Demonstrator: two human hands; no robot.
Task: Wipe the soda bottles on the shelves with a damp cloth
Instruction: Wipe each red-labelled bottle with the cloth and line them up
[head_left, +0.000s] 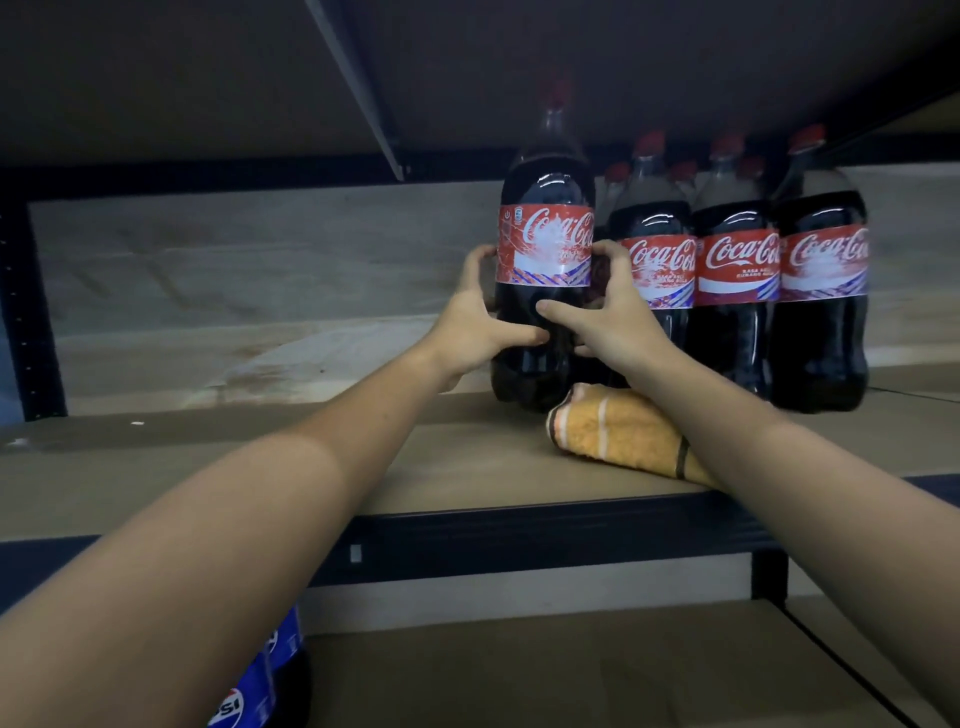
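Both my hands are wrapped round one Coke bottle (543, 291) on the shelf (467, 467). My left hand (480, 325) has its left side, my right hand (608, 317) its right, thumbs across the front below the label. The bottle stands upright, long axis vertical, red cap up, label facing me, leftmost of the Coke row (737, 270). The folded orange cloth (613, 428) lies flat just in front of its base, under my right forearm. Pepsi bottles (260, 680) sit lower left.
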